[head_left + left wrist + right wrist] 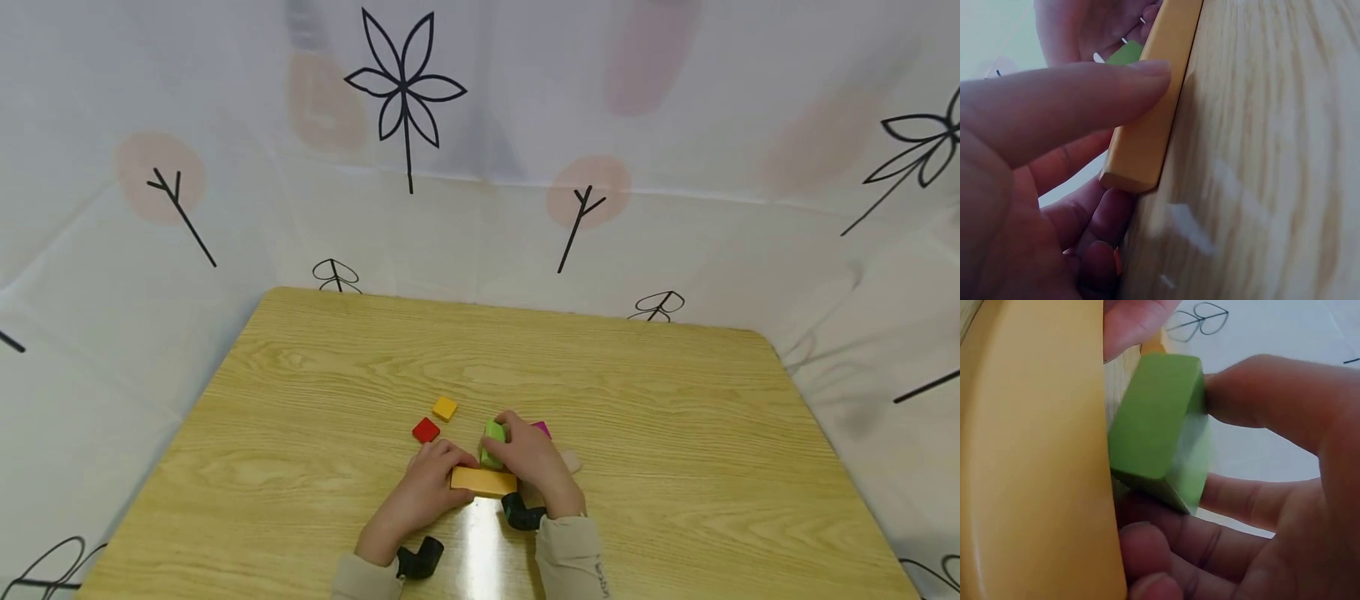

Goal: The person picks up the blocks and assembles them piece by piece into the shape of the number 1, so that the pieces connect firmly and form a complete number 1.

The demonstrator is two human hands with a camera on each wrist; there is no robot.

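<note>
1. The green block [495, 431] is low in the middle of the head view, just above the long orange block [483, 481].
2. The right hand [534, 458] pinches the green block between its thumb and fingers.
3. The left hand [429, 483] grips the left end of the long orange block.
4. A red block [426, 430] and a yellow block [445, 408] lie up and left of the green one.
5. A purple block [542, 428] and a pale block [572, 461] peek out by the right hand.
6. White cloth [480, 242] with black plant drawings hangs behind the yellowish surface [300, 400].

room beyond green block [492, 432]; orange block [483, 482] nearside
</note>
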